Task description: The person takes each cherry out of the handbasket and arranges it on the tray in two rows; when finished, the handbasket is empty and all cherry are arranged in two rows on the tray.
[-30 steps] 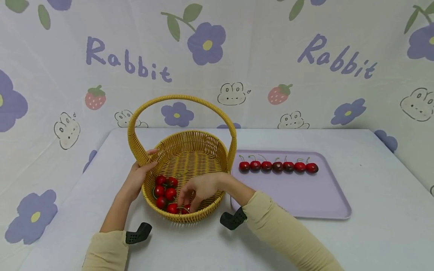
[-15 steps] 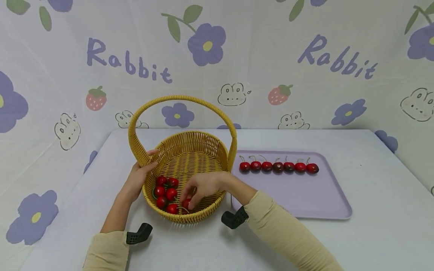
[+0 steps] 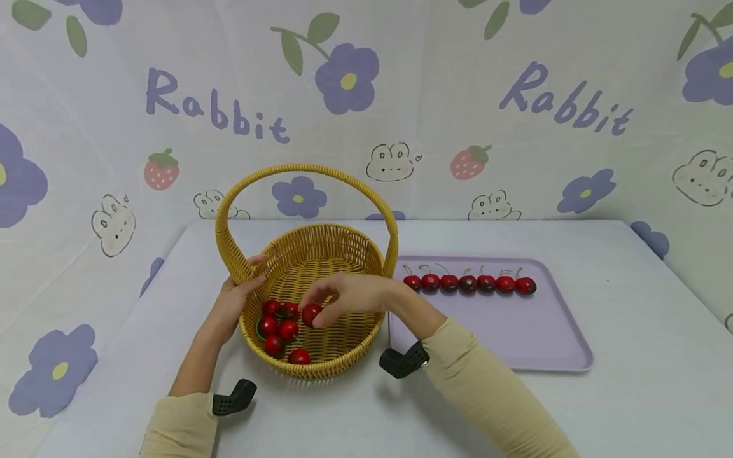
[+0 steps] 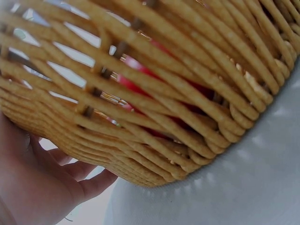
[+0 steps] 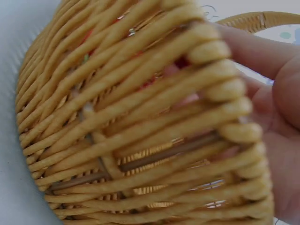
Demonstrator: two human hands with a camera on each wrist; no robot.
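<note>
A yellow wicker basket (image 3: 349, 242) with a tall arched handle stands on the table, several red cherries (image 3: 275, 345) lying in its left and front part. At the left rim, by the foot of the handle, my left hand (image 3: 231, 304) grips the basket; its fingers (image 4: 96, 183) show at the wickerwork in the left wrist view. My right hand (image 3: 357, 298) is over the inside of the basket and pinches one cherry (image 3: 311, 315) between thumb and fingertips, above the basket floor. In the right wrist view the basket wall hides most of this grasp.
To the right of the basket lies a light purple tray (image 3: 487, 337). Along its far side several dark red cherries (image 3: 467, 284) sit in a row, stems pointing back. A patterned cloth (image 3: 435, 89) hangs behind the table.
My right hand has picked up a cherry from the front of the basket and raised it up and away from the front rim. The left hand stays at the rim.
</note>
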